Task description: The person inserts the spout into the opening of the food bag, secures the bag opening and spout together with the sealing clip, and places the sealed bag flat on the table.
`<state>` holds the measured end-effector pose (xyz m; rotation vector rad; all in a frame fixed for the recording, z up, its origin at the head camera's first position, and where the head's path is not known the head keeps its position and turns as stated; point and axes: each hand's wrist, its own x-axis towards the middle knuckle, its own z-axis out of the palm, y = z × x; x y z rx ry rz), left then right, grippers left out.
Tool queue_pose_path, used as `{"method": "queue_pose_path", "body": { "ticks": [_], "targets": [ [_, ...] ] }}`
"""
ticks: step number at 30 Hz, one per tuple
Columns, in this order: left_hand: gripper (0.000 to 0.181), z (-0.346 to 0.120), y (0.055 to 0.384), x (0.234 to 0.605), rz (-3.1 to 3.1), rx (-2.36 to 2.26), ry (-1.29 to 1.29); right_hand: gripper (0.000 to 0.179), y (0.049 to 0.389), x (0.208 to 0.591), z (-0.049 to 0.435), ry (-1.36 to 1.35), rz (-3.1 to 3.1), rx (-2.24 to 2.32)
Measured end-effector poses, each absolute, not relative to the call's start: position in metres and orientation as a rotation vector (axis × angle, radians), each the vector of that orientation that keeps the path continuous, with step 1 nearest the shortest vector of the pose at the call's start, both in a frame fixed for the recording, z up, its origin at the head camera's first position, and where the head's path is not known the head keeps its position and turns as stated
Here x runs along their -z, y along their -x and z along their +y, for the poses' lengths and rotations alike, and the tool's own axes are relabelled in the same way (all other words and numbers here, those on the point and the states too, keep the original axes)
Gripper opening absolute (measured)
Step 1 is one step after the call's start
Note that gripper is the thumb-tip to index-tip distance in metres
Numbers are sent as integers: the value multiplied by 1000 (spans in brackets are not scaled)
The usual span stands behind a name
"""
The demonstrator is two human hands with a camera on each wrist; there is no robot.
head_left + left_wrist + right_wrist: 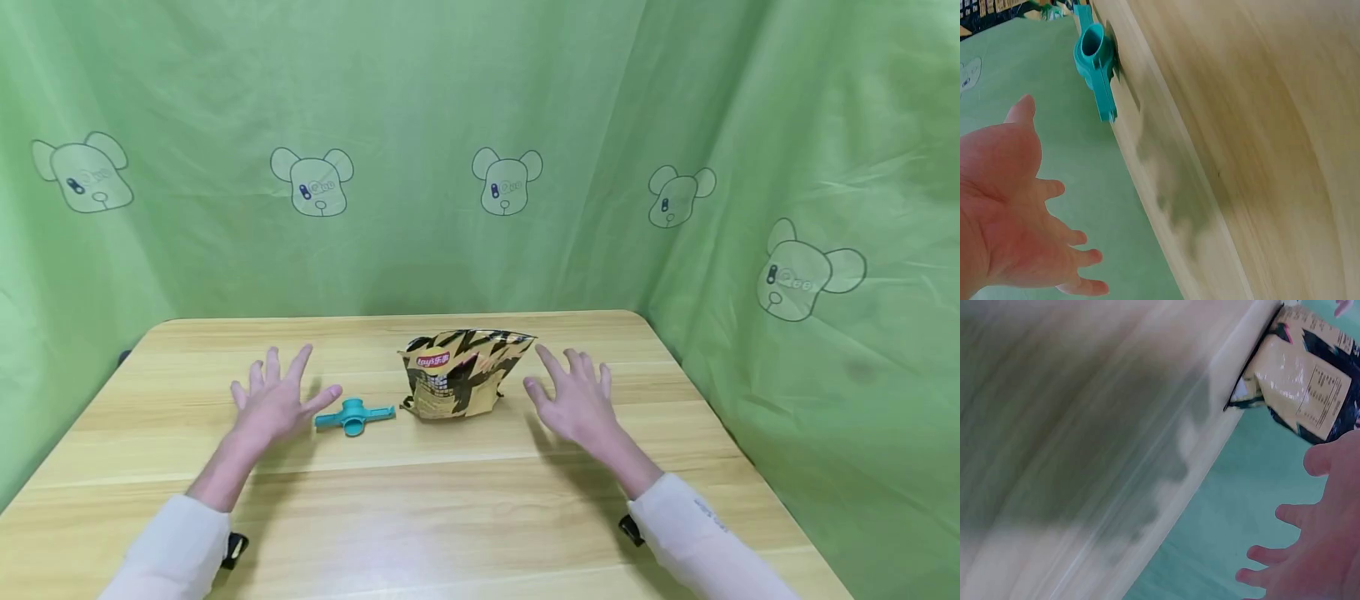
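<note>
A Lay's chip bag (457,379), gold with black stripes, stands near the middle of the table. To its left lies a teal bag clip (354,415) with a round spout in its middle. My left hand (273,404) hovers over the table left of the clip, fingers spread and thumb pointing towards it. The left wrist view shows the clip (1094,56) beyond the thumb of the empty left hand (1007,206). Right of the bag, my right hand (577,400) is held above the table with spread fingers, holding nothing. In the right wrist view, the bag (1300,375) appears beyond the thumb.
The light wooden table (420,517) has rounded far corners. A green curtain (420,250) printed with bear heads hangs behind it and along both sides. Dark straps or devices (234,550) show at both sleeves.
</note>
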<state>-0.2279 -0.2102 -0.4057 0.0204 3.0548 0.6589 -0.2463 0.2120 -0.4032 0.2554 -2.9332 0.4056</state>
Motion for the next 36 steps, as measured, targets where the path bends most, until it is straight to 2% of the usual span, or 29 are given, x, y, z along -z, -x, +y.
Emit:
{"method": "queue_pose_path", "body": {
  "ticks": [13,25,31,36],
  "targets": [
    [94,-179,224,409,3001,-697,-178,69,227,402,185,-362,-2914,-420],
    [91,-163,223,416,2941,-789,-262,69,216,405,179,-377,-2901,-486],
    [89,-158,222,419,2888,-896,-247,69,214,405,178,-387,-2895,-522],
    [81,-159,225,421,2817,-988,-177,67,213,406,179,-377,-2936,-524]
  ]
}}
